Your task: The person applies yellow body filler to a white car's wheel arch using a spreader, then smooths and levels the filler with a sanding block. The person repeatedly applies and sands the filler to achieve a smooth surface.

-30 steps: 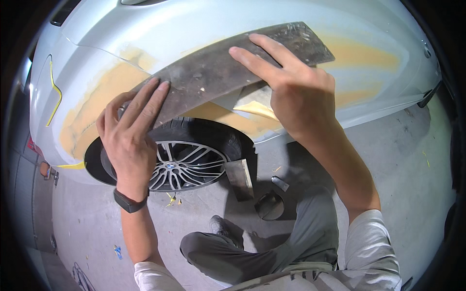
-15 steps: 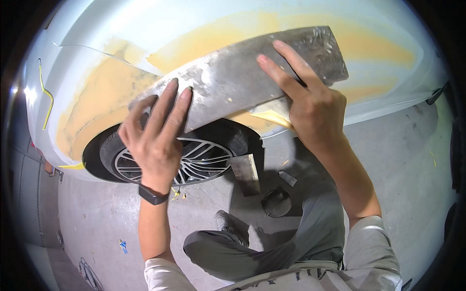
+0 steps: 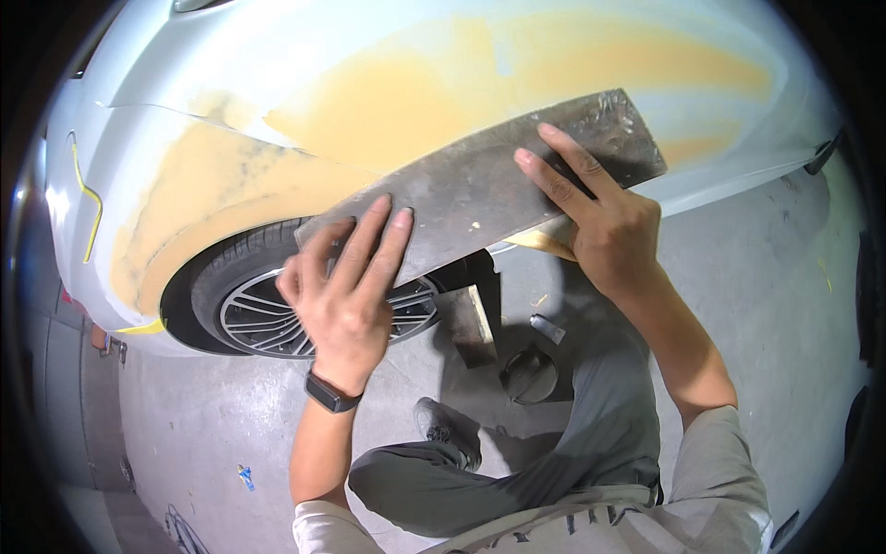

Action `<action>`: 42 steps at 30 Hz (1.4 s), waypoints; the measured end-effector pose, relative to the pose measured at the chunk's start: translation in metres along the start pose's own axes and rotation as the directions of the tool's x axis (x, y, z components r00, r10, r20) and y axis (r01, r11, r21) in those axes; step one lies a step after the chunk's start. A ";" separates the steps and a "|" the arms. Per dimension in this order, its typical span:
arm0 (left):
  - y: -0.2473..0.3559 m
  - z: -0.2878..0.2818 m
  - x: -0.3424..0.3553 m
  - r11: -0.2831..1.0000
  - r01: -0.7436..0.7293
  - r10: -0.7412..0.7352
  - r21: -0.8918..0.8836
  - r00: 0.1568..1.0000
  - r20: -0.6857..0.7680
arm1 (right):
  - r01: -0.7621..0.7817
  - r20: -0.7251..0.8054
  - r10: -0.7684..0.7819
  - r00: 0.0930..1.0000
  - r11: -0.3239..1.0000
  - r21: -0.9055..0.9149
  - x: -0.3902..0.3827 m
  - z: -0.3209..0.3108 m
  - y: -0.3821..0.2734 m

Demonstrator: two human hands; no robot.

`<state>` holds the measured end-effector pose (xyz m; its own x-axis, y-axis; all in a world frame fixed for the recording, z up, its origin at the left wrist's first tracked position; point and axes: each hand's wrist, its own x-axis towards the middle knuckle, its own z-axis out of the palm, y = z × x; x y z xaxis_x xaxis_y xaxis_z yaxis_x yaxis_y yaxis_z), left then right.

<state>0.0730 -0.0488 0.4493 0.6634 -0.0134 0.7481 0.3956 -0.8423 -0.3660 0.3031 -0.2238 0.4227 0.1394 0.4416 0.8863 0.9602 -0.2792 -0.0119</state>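
A long grey board (image 3: 480,194) slants across the upper right of the wheel (image 3: 268,319), covering part of it, against the pale car (image 3: 369,28). The left hand (image 3: 346,300), in front of the wheel, grips the board's left end, fingers spread over its face; the right hand (image 3: 614,226), right of the wheel, grips its far end, two fingers extended. Both thumbs are hidden. Right of the wheel sit a small block (image 3: 464,323) and a tube (image 3: 547,328).
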 end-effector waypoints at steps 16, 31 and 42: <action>-0.086 -0.044 0.050 0.996 0.094 -0.095 -0.009 0.994 -0.061 | 0.083 -0.127 -0.093 0.987 0.993 -0.082 0.103 -0.004 -0.045; -0.020 0.029 0.003 0.998 0.038 -0.029 0.056 0.987 -0.159 | -0.002 0.026 0.001 1.000 1.000 0.001 0.018 0.015 -0.007; 0.015 0.010 0.004 0.993 0.042 -0.036 -0.106 0.998 0.058 | -0.018 0.083 0.018 0.996 1.000 -0.002 -0.007 -0.010 0.007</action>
<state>0.0876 -0.0558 0.4410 0.6842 0.0480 0.7277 0.3534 -0.8947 -0.2732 0.3064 -0.2376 0.4212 0.1766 0.5053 0.8447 0.9569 -0.2891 -0.0272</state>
